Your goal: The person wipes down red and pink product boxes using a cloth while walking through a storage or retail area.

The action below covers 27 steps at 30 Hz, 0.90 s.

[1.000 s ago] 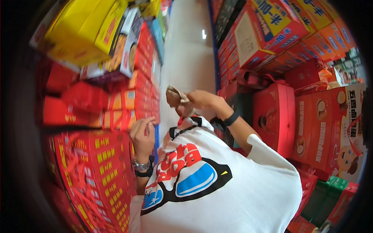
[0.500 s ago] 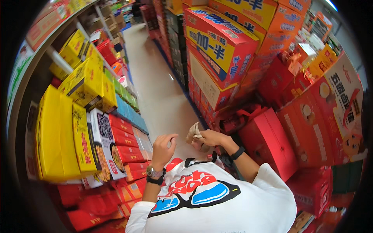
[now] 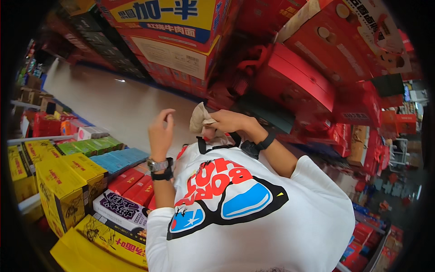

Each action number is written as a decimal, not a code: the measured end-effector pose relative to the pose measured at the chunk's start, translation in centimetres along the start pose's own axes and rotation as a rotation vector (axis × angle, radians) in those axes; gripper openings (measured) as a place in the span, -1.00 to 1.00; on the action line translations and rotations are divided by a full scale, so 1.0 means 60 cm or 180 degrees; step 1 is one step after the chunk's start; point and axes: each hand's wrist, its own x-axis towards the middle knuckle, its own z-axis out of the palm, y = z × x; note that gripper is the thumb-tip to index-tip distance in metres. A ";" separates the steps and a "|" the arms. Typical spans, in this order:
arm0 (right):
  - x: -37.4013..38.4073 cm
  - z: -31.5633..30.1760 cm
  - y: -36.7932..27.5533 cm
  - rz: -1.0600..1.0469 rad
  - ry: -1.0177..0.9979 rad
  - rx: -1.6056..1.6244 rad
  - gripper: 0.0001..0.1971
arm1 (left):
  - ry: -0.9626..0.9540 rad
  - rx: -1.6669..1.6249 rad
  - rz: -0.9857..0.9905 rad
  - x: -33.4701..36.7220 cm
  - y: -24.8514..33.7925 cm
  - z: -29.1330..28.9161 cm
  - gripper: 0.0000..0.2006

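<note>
Aisle floor [image 3: 108,97] farther left, left hand [image 3: 161,129] higher

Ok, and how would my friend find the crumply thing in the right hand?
Start at the big white T-shirt with the sunglasses print, low in the picture. Just above the shirt's upper edge, the right hand, with a black band on its wrist, holds a small beige thing, maybe cloth or paper. It's pale and crumpled, unlike the stiff, bright boxes around.
</note>
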 end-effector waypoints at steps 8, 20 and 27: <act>0.080 0.014 -0.033 0.0763 -0.0537 -0.0223 -0.60 | 0.0263 -0.0450 -0.0376 0.038 -0.142 -0.051 -0.82; 0.238 -0.141 0.016 0.0398 -0.0543 -0.0233 -0.59 | 0.0139 -0.0413 -0.0585 0.207 -0.161 -0.012 -0.80; 0.249 -0.260 0.072 0.0470 -0.0501 -0.0241 -0.55 | -0.0134 -0.0104 -0.0297 0.357 -0.109 0.047 -0.79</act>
